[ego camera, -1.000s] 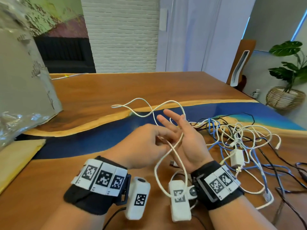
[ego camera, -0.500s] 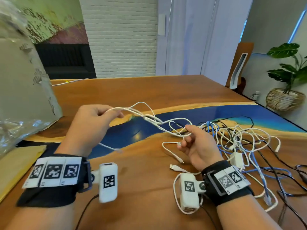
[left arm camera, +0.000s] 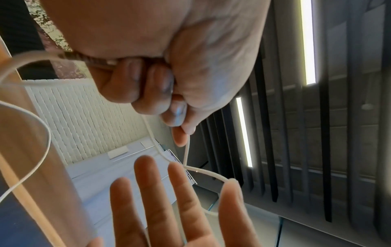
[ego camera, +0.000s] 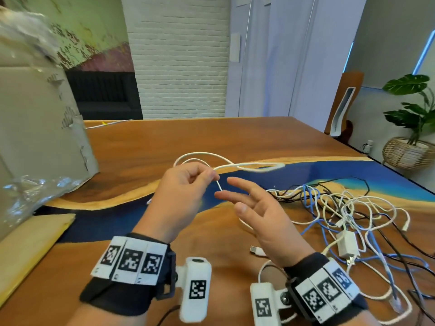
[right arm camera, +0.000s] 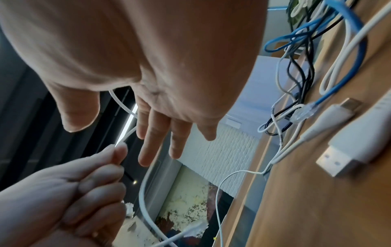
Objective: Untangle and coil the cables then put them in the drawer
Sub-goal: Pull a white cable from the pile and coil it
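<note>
My left hand (ego camera: 210, 179) pinches a thin white cable (ego camera: 226, 164) between thumb and forefinger, its other fingers curled (left arm camera: 160, 86). The cable arcs away over the table in loose loops. My right hand (ego camera: 235, 200) is just to the right of it, fingers straight and spread. In the left wrist view the white cable (left arm camera: 208, 173) passes over one right fingertip (left arm camera: 231, 188); in the right wrist view the cable (right arm camera: 118, 102) runs behind the palm between thumb and fingers. A tangle of white, blue and black cables (ego camera: 341, 208) lies to the right. No drawer is in view.
A white charger brick (ego camera: 348, 244) and a USB plug (ego camera: 257, 251) lie near my right wrist. A plastic-wrapped cardboard box (ego camera: 35, 128) and a padded envelope (ego camera: 28, 245) stand at the left. The wooden table (ego camera: 188, 137) ends at the right, by a chair and a plant basket.
My left hand has swung back from the left to meet the right hand, carrying the white cable. My right hand's fingers, curled on the cable half a second ago, are now straight.
</note>
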A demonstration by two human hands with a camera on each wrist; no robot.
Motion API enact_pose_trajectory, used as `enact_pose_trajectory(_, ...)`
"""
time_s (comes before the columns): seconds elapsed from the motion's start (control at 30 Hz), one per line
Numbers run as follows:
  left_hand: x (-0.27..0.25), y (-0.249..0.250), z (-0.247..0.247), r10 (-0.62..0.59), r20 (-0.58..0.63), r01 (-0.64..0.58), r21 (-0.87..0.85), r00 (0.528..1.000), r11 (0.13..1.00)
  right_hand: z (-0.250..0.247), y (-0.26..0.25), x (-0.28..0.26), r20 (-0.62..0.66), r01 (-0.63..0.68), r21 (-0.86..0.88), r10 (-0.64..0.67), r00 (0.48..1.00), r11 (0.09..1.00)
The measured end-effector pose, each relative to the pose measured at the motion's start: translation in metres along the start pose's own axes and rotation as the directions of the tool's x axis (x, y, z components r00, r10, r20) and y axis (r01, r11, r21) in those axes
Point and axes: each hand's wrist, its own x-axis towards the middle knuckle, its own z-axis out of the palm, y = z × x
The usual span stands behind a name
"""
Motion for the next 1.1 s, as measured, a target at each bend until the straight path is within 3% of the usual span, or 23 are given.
enact_pose_trajectory(0.07, 0.000, 0.001, 0.000, -0.008, 0.008, 0.008, -0.016, 1.000, 1.000, 0.009, 0.002, 0.001, -0.115, 0.037, -0.003, -0.037, 0.993, 0.999)
enact_pose_trajectory(0.2, -0.002, 0.004, -0.001, -0.014, 0.078, 0.020, -0.068, 0.997, 0.998, 0.015, 0.008, 0.006, -0.419, 0.095, 0.021, -0.077, 0.905, 0.995)
enact_pose_trajectory(0.4, -0.009, 0.006, 0.012, -0.080, 0.307, 0.082, 0.007, 0.948, 0.997, 0.013, 0.002, 0.008, -0.457, 0.149, 0.154, -0.063, 0.887, 0.977)
enact_pose_trajectory(0.5, -0.009, 0.008, 0.015, -0.086, 0.245, 0.111, -0.090, 0.966, 0.990, 0.009, -0.001, 0.007, -0.504, 0.152, 0.158, -0.053, 0.862, 0.976)
enact_pose_trajectory(0.67, 0.001, 0.013, -0.011, -0.122, 0.030, 0.125, -0.364, 0.992, 0.923, -0.011, -0.014, 0.009, -0.535, 0.219, 0.462, 0.073, 0.841, 0.859)
enact_pose_trajectory(0.77, 0.007, 0.011, -0.035, -0.109, -0.090, 0.065, -0.396, 0.990, 0.916, -0.023, -0.024, 0.009, -0.511, 0.221, 0.527, 0.098, 0.854, 0.821)
enact_pose_trajectory(0.87, 0.008, 0.013, -0.051, -0.072, -0.177, 0.011, -0.326, 0.982, 0.945, -0.032, -0.034, 0.012, -0.492, 0.086, 0.385, 0.126, 0.861, 0.919)
enact_pose_trajectory(0.97, 0.006, 0.017, -0.062, 0.023, -0.333, -0.080, -0.161, 0.943, 0.984, -0.046, -0.040, 0.022, -0.492, -0.034, 0.069, 0.063, 0.869, 0.997)
enact_pose_trajectory(1.03, 0.005, 0.017, -0.066, 0.162, -0.444, -0.184, -0.008, 0.881, 0.983, -0.050, -0.044, 0.028, -0.463, -0.097, -0.279, -0.045, 0.885, 0.955)
enact_pose_trajectory(1.1, 0.005, 0.016, -0.064, 0.279, -0.426, -0.254, 0.115, 0.861, 0.960, -0.045, -0.050, 0.037, -0.390, -0.144, -0.526, -0.087, 0.917, 0.838)
